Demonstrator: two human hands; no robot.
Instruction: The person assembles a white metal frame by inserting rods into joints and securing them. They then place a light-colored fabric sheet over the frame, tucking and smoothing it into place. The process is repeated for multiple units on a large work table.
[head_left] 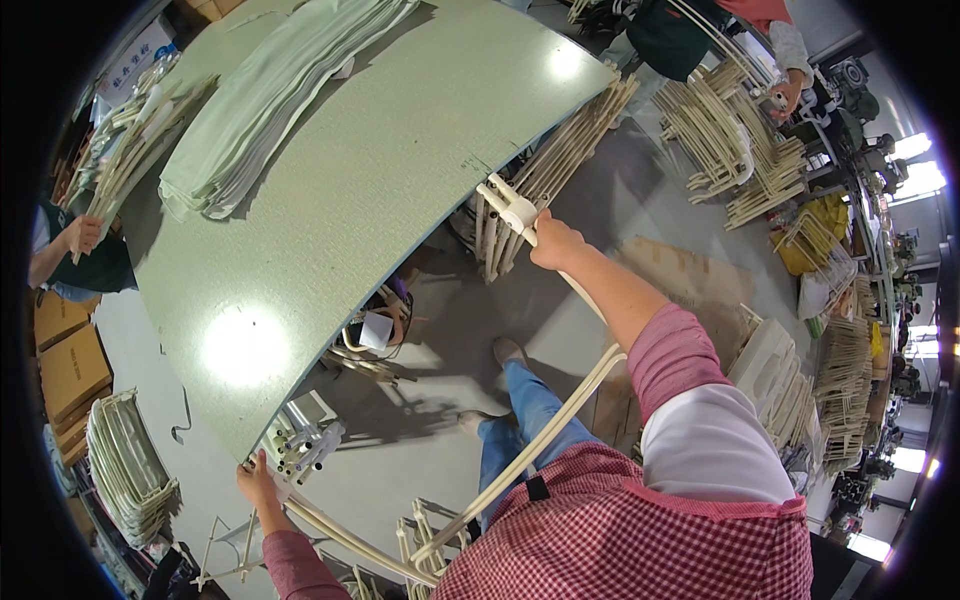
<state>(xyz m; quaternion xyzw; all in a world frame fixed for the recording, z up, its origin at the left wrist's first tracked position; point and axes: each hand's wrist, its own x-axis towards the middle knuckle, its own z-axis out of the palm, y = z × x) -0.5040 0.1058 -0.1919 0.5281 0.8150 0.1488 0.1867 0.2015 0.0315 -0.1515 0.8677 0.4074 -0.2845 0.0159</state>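
Note:
A cream tubular frame with long curved bars spans the space in front of my body, below the table's near edge. My right hand is closed round its upper right end, just below a thick white joint piece. That joint piece is close to the edge of the green table. At the lower left, my left hand grips the frame's other end beside the table corner. The fingers partly hide the tube there. A bundle of white tubes with dark ends is just right of my left hand.
A stack of pale green fabric lies on the table. Cream tubes lean under its right edge. At far left a person's hand touches a tube bundle; another person's hand is at upper right. Frame stacks stand around.

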